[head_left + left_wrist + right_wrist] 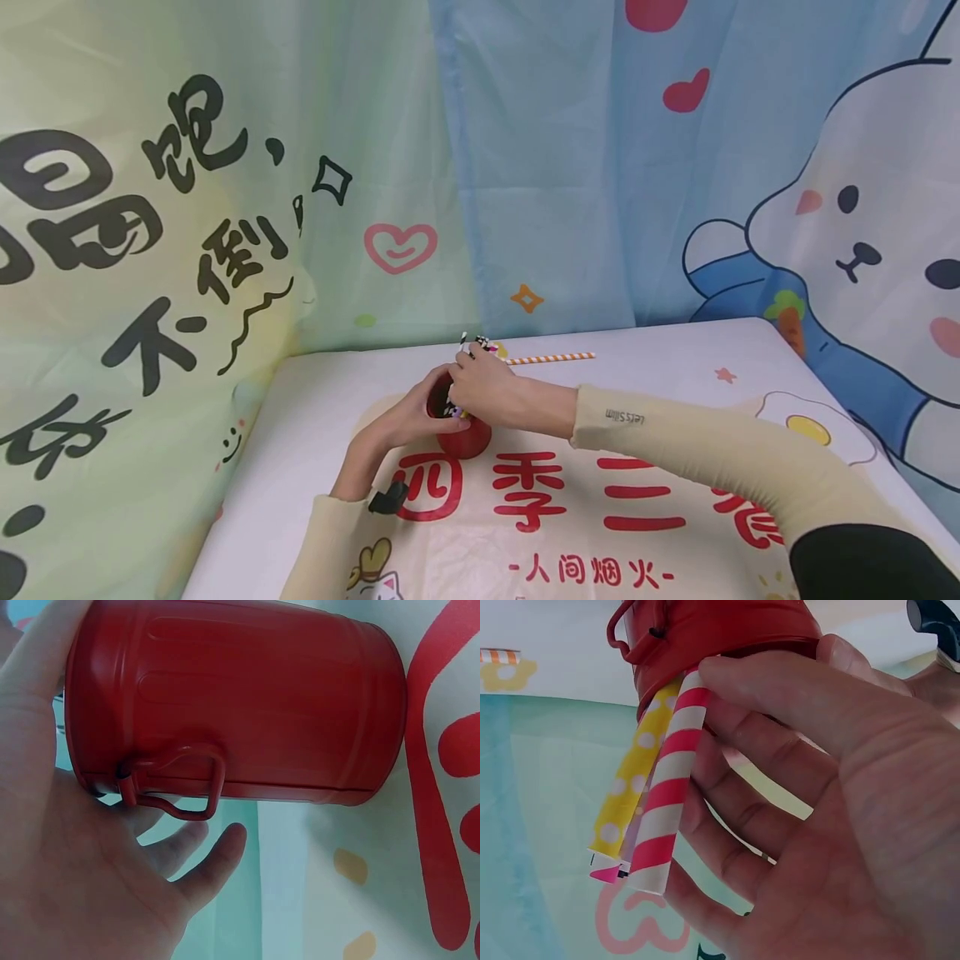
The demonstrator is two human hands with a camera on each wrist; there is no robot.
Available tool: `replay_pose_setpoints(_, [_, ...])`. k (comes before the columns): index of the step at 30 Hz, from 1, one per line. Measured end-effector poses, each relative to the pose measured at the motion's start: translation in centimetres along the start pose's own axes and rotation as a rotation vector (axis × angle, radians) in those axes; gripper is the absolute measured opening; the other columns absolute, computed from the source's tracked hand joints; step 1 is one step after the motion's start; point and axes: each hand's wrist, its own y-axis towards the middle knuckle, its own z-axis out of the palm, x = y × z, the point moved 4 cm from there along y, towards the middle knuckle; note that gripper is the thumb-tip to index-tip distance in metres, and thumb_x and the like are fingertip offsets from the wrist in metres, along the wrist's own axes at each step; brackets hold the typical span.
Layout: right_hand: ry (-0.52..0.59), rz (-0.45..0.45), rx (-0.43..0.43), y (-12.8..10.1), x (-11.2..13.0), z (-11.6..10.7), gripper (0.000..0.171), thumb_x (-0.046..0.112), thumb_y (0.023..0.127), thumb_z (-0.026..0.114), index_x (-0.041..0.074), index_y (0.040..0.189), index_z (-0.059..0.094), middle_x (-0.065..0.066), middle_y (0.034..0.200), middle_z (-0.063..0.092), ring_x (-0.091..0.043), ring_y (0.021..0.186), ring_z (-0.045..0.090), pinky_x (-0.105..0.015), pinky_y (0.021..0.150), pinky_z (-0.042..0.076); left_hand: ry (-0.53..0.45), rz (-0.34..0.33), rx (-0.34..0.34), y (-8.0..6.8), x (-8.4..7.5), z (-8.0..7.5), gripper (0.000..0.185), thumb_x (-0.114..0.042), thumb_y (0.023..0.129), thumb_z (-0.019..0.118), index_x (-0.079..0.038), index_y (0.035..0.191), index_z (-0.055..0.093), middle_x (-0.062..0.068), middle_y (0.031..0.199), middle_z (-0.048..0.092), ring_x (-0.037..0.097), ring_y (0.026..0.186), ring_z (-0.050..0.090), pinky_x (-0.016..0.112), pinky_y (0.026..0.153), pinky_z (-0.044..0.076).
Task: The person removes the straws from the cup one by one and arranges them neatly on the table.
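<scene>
A small red metal bucket [467, 443] stands on the table, its wire handle [214, 784] hanging at the side in the left wrist view. My left hand [412, 414] holds it near the rim, thumb on the near side and fingers round the far side. Over the bucket's mouth, my right hand [486, 390] grips a few paper straws. In the right wrist view, a pink-and-white striped straw [669, 784] lies against my thumb and fingers, with a yellow dotted straw [628, 791] beside it. Their lower ends are hidden at the bucket.
An orange-and-white striped straw [555, 358] lies on the table toward the back, right of my right hand. The printed tablecloth [585, 575] carries large red characters. A patterned curtain [540, 233] hangs right behind the table's back edge.
</scene>
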Motion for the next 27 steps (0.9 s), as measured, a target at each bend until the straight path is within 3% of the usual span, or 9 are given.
replay_pose_setpoints(4, [-0.018, -0.002, 0.0, 0.0, 0.2, 0.0, 0.042, 0.043, 0.086, 0.076, 0.028, 0.125, 0.072, 0.001, 0.128, 0.068, -0.019, 0.12, 0.056, -0.038, 0.108, 0.043, 0.003, 0.016, -0.003, 0.0, 0.0, 0.0, 0.08, -0.025, 0.087, 0.077, -0.027, 0.151, 0.03, -0.001, 0.142, 0.048, 0.019, 0.128, 0.05, 0.041, 0.102, 0.054])
replay_pose_setpoints(10, [-0.034, -0.005, -0.016, -0.2, -0.3, 0.2, 0.052, 0.045, 0.083, 0.078, 0.022, 0.129, 0.069, -0.001, 0.132, 0.066, -0.019, 0.123, 0.055, -0.039, 0.108, 0.044, 0.01, 0.008, -0.004, 0.1, 0.1, -0.1, 0.083, -0.025, 0.086, 0.079, -0.029, 0.152, 0.028, -0.003, 0.144, 0.046, 0.019, 0.131, 0.048, 0.038, 0.099, 0.055])
replay_pose_setpoints(15, [-0.046, -0.013, -0.083, -0.9, -1.4, 0.4, 0.058, 0.048, 0.082, 0.078, 0.018, 0.13, 0.067, -0.003, 0.13, 0.065, -0.02, 0.121, 0.055, -0.039, 0.105, 0.045, 0.002, 0.004, -0.003, 0.0, 0.0, -0.2, 0.084, -0.026, 0.086, 0.079, -0.028, 0.152, 0.028, 0.0, 0.145, 0.046, 0.023, 0.133, 0.047, 0.04, 0.099, 0.055])
replay_pose_setpoints(20, [0.036, -0.018, -0.207, -2.1, -2.8, 0.1, 0.049, 0.04, 0.085, 0.078, 0.016, 0.127, 0.068, -0.004, 0.127, 0.065, -0.021, 0.118, 0.056, -0.04, 0.102, 0.046, 0.004, -0.01, -0.003, 0.0, 0.0, -0.2, 0.085, -0.028, 0.086, 0.079, -0.029, 0.152, 0.027, 0.001, 0.144, 0.046, 0.024, 0.133, 0.047, 0.039, 0.098, 0.056])
replay_pose_setpoints(27, [0.187, -0.002, -0.316, -4.1, -4.9, 0.1, 0.033, 0.025, 0.091, 0.071, 0.017, 0.122, 0.068, -0.005, 0.119, 0.064, -0.023, 0.109, 0.057, -0.04, 0.099, 0.047, 0.022, -0.046, -0.02, 0.0, 0.1, -0.1, 0.087, -0.031, 0.084, 0.081, -0.027, 0.152, 0.027, 0.001, 0.143, 0.047, 0.021, 0.13, 0.047, 0.038, 0.101, 0.054])
